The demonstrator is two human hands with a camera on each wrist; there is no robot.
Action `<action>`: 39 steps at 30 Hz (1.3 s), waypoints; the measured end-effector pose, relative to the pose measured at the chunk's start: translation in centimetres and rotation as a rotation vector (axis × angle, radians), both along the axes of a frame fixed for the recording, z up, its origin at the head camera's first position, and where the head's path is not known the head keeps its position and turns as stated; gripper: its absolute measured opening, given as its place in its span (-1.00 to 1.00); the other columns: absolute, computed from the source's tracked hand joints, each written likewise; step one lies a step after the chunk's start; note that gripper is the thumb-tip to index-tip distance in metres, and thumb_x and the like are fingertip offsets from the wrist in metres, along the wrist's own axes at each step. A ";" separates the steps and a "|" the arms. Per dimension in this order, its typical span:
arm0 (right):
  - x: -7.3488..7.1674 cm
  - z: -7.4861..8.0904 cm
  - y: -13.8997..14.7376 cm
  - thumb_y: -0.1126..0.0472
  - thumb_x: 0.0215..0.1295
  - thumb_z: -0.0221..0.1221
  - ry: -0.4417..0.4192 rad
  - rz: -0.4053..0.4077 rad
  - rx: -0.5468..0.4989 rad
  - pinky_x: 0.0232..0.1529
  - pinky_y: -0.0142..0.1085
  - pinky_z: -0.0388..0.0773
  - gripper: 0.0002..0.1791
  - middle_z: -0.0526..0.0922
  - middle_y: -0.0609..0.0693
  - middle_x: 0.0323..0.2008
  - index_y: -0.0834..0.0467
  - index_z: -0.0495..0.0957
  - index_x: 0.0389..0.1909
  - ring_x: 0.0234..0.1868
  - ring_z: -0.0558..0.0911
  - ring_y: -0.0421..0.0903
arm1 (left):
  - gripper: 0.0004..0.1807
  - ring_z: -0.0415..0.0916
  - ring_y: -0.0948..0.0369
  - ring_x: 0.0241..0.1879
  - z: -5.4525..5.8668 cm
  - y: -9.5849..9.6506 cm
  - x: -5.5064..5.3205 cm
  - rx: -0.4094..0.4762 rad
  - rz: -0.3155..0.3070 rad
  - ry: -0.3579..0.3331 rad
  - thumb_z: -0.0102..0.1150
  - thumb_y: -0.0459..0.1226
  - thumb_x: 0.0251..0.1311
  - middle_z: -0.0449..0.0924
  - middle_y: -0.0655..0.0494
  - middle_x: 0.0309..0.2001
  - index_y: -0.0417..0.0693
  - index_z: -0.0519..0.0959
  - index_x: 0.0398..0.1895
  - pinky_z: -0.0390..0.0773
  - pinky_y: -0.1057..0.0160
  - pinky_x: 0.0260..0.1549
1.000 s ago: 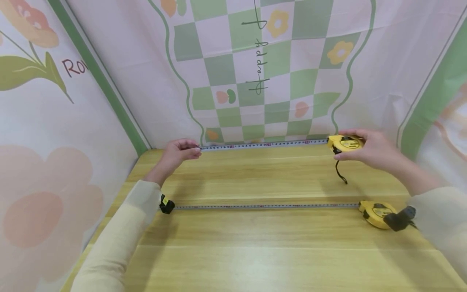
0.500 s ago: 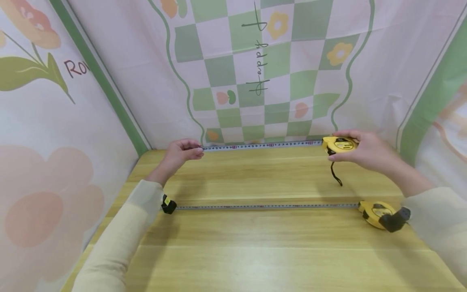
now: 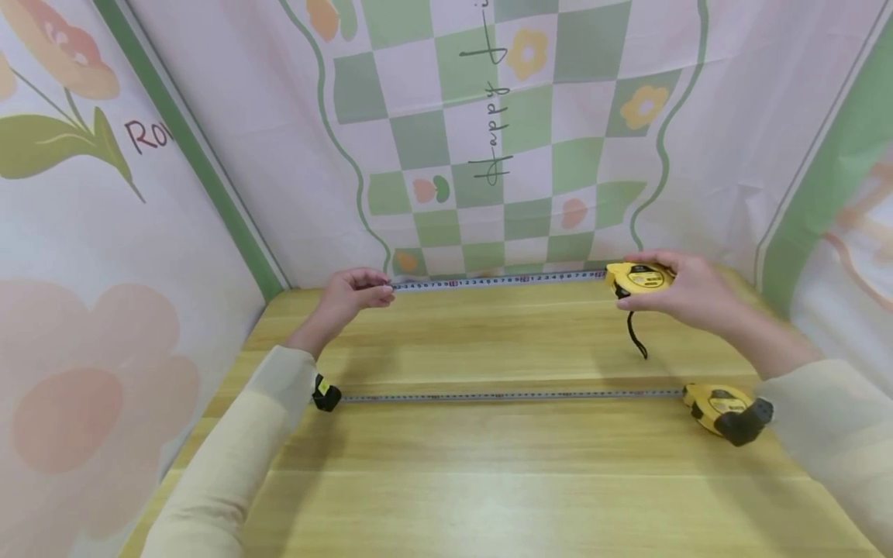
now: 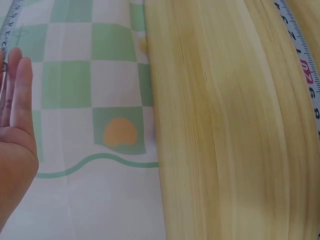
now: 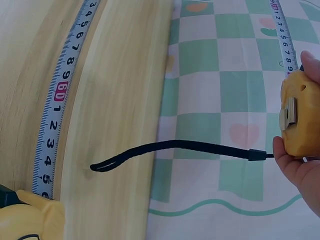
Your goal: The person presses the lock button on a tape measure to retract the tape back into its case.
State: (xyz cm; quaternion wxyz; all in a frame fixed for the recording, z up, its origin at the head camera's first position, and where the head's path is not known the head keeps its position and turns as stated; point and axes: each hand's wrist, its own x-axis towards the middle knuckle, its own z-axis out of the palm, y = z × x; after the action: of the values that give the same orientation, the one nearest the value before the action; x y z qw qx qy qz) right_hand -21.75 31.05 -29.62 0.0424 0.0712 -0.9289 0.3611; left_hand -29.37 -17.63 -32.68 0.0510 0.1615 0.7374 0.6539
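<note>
My right hand [image 3: 698, 291] grips the yellow case of a tape measure [image 3: 640, 277] at the back of the table. Its blade [image 3: 491, 282] runs straight leftward, and my left hand [image 3: 349, 298] pinches the far end between thumb and fingers. A black wrist strap [image 5: 180, 145] dangles from the case in the right wrist view. In the left wrist view, the fingers [image 4: 22, 95] meet the blade at the frame's edge; the blade's tip is hidden. A second yellow tape measure [image 3: 708, 407] lies on the table nearer me, its blade [image 3: 498, 397] drawn out leftward.
The wooden table [image 3: 488, 480] meets a printed cloth wall [image 3: 481, 139] just behind the held blade. More cloth walls [image 3: 63, 232] stand at left and right. A black wrist camera [image 3: 326, 394] sits by the left sleeve, hiding the lower blade's left end.
My right hand has shifted left with the tape measure, and the blade between my hands is shorter. The left hand has drifted slightly right. The second tape measure stays in place.
</note>
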 end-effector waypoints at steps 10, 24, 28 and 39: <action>0.1 -0.3 0.0 -0.06 -0.03 0.49 -0.017 0.001 -0.021 -0.30 -0.36 0.53 -0.06 0.47 0.24 0.08 0.15 0.32 0.36 -0.11 0.48 0.08 | -0.77 0.66 0.08 -0.23 -0.3 0.0 0.1 0.006 -0.001 -0.004 0.27 -0.44 0.21 0.64 -0.23 -0.18 -0.38 0.55 -0.10 0.60 0.08 -0.06; -0.1 -0.9 -1.0 0.09 -0.03 0.50 -0.029 0.074 -0.109 -0.31 -0.32 0.61 -0.12 0.52 0.20 -0.03 0.18 0.34 0.33 -0.20 0.54 -0.01 | -0.82 0.64 -0.03 -0.19 -0.5 0.5 0.1 -0.017 -0.011 0.015 0.25 -0.44 0.21 0.66 -0.18 -0.21 -0.29 0.59 -0.13 0.60 0.05 -0.06; 0.0 -1.0 -1.2 0.07 -0.02 0.50 -0.051 0.077 -0.122 -0.29 -0.32 0.61 -0.11 0.51 0.20 -0.01 0.18 0.33 0.34 -0.18 0.54 -0.01 | -0.80 0.66 0.05 -0.24 -0.6 0.6 0.1 -0.014 -0.008 0.012 0.24 -0.47 0.21 0.64 -0.26 -0.19 -0.36 0.56 -0.10 0.61 0.08 -0.08; 0.0 -0.9 -2.2 0.03 0.02 0.48 -0.039 0.065 -0.136 -0.22 -0.42 0.57 -0.14 0.48 0.21 0.11 0.15 0.34 0.34 -0.10 0.54 -0.08 | -0.79 0.65 0.00 -0.19 -0.5 1.1 0.1 -0.014 -0.017 -0.008 0.27 -0.44 0.20 0.63 -0.25 -0.16 -0.30 0.58 -0.10 0.58 0.02 -0.03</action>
State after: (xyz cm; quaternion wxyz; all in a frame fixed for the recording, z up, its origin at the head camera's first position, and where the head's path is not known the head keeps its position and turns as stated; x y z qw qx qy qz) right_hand -21.71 28.86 -30.49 0.0171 0.0910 -0.9001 0.4258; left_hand -29.27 -16.56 -33.21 0.0608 0.1646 0.7403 0.6490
